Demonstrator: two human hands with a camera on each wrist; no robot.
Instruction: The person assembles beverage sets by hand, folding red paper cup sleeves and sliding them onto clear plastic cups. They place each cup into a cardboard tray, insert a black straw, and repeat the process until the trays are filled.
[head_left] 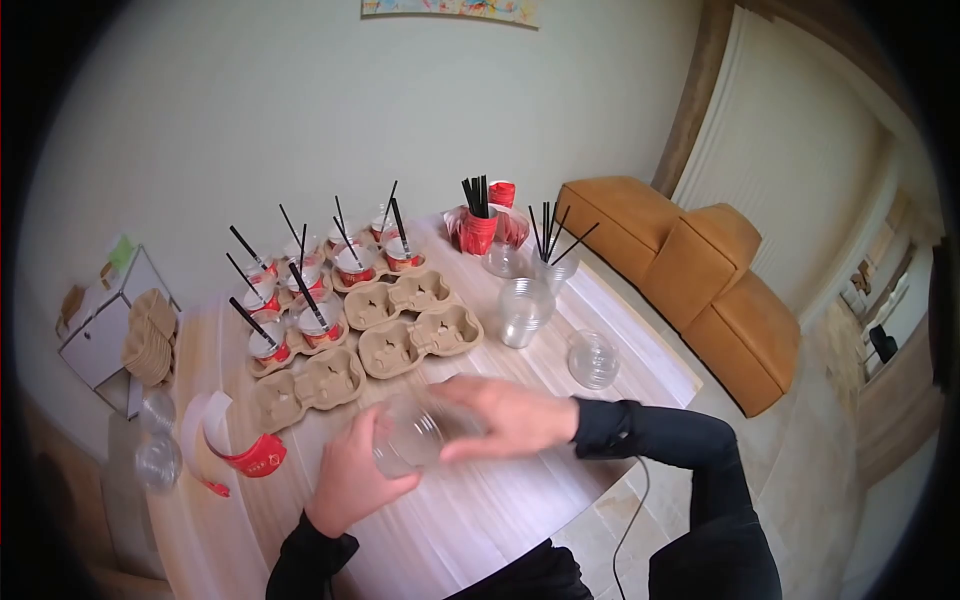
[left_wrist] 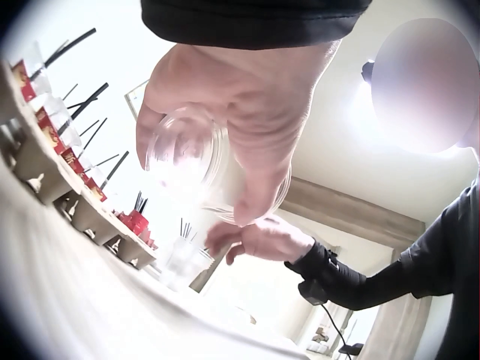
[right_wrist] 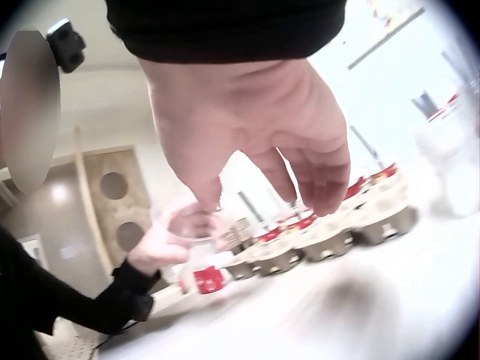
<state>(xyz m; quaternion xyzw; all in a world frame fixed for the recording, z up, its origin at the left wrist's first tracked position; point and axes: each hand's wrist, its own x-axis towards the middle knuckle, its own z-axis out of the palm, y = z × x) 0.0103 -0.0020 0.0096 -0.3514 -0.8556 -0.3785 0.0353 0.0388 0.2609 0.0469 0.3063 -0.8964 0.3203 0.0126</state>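
Note:
My left hand [head_left: 355,475] grips a clear plastic cup [head_left: 408,440] above the near part of the table. In the left wrist view, my thumb and fingers curl round the cup [left_wrist: 184,154], and its rim shows beside the thumb. Blurred in the head view, my right hand [head_left: 515,415] overlaps the cup's right edge. The right wrist view shows that hand [right_wrist: 255,135] with loosely bent fingers and nothing between them, apart from the cup. A red paper sleeve [head_left: 258,457] with a pale curled strip lies left of my left hand.
Cardboard cup carriers [head_left: 390,350] stand ahead, several of their slots holding red-sleeved cups with black straws [head_left: 318,305]. Stacked clear cups [head_left: 525,310], a clear lid [head_left: 593,360] and a red cup of straws [head_left: 478,232] stand right. More carriers [head_left: 148,340] are stacked at the left edge.

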